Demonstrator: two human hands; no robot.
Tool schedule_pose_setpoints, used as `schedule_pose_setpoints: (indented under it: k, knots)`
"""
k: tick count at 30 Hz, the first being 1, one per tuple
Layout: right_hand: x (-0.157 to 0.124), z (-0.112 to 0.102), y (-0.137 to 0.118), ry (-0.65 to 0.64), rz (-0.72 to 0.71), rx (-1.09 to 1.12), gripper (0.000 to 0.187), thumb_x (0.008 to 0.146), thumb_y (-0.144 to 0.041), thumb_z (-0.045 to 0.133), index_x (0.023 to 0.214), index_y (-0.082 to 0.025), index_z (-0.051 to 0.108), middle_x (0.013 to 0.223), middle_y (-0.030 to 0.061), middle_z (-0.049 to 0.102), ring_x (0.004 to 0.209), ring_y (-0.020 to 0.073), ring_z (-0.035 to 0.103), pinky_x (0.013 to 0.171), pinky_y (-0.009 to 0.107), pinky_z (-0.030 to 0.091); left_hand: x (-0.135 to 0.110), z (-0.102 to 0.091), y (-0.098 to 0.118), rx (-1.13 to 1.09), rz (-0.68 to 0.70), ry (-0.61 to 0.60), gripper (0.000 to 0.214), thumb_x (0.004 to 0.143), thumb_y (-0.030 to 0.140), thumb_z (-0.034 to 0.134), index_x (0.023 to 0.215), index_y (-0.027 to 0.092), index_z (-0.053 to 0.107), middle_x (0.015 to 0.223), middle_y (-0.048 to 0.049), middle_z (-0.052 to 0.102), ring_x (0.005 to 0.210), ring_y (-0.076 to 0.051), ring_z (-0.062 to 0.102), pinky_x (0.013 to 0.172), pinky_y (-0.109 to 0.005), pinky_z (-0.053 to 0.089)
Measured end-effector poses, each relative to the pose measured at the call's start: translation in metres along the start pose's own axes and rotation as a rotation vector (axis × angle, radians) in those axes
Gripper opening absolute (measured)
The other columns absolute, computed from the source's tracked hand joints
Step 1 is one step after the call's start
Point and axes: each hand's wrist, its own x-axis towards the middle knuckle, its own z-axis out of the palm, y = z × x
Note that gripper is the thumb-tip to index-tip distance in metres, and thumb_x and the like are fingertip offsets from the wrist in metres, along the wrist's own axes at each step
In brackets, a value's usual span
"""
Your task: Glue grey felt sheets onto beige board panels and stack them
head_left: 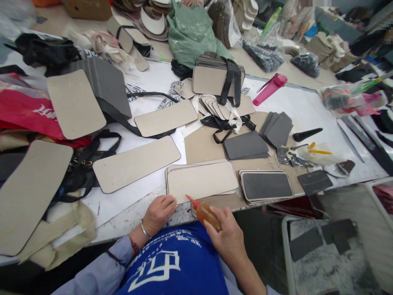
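My right hand (225, 229) is wrapped round a squeeze bottle (205, 212) of amber liquid, probably glue. Its red nozzle tip points at the near edge of a beige rounded panel (201, 179). That panel tops a small, slightly fanned stack on the table's front edge. At the stack's near left corner, my left hand (160, 211) has its fingers pressed together on the panel; the thumb is hidden. Right of the stack lies another beige pile with a dark grey rectangular piece (267, 185) on top. Grey sheets (246, 145) lie just behind.
Single beige panels (136, 164) lie to the left, near black straps and a red bag (26, 110). Behind are a strapped panel bundle (211, 80), a pink bottle (270, 89) and a green plastic bag (192, 30). A bin (287, 246) stands low at right.
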Motion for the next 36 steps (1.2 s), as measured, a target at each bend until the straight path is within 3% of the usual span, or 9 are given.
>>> schedule_pose_setpoints:
  k: [8,19,24,31,36]
  knots:
    - [0.005,0.000,-0.002,-0.018,0.004,-0.066,0.030,0.075,-0.029,0.056,0.105,-0.024,0.059,0.083,0.0027,0.052,0.075,0.0163,0.056,0.059,0.024,0.046,0.002,-0.003,0.001,-0.003,0.004,-0.012,0.009,0.080,0.014,0.054,0.085,0.017,0.060,0.081,-0.0045,0.066,0.081,-0.015,0.059,0.074,-0.029,0.050]
    - [0.014,-0.032,0.068,0.144,0.222,-0.236,0.031,0.077,-0.037,0.052,0.105,-0.025,0.058,0.087,0.0030,0.051,0.077,0.0171,0.056,0.056,0.025,0.043,0.009,-0.006,0.002,0.013,0.037,-0.023,0.008,0.080,0.012,0.054,0.084,0.016,0.060,0.080,-0.0043,0.066,0.080,-0.015,0.059,0.073,-0.028,0.051]
    - [0.022,-0.041,0.081,0.216,0.251,-0.322,0.031,0.077,-0.037,0.053,0.106,-0.025,0.057,0.085,0.0029,0.051,0.077,0.0182,0.055,0.054,0.025,0.041,0.011,-0.008,0.003,0.030,0.053,-0.013,0.008,0.081,0.013,0.053,0.084,0.016,0.060,0.080,-0.0046,0.066,0.081,-0.015,0.059,0.073,-0.028,0.051]
    - [0.009,-0.023,0.054,0.145,0.166,-0.195,0.030,0.076,-0.033,0.054,0.104,-0.023,0.059,0.084,0.0036,0.050,0.077,0.0174,0.055,0.058,0.025,0.045,0.007,-0.005,0.003,0.042,0.039,-0.008,0.009,0.082,0.014,0.052,0.084,0.016,0.060,0.079,-0.0041,0.065,0.081,-0.015,0.059,0.072,-0.028,0.051]
    - [0.002,-0.005,0.019,0.062,0.228,0.163,0.030,0.072,-0.031,0.056,0.101,-0.024,0.061,0.087,0.0037,0.055,0.078,0.0174,0.057,0.070,0.029,0.048,0.005,-0.002,0.002,0.052,0.036,-0.001,0.007,0.081,0.015,0.054,0.084,0.016,0.060,0.079,-0.0042,0.065,0.080,-0.016,0.059,0.073,-0.029,0.051]
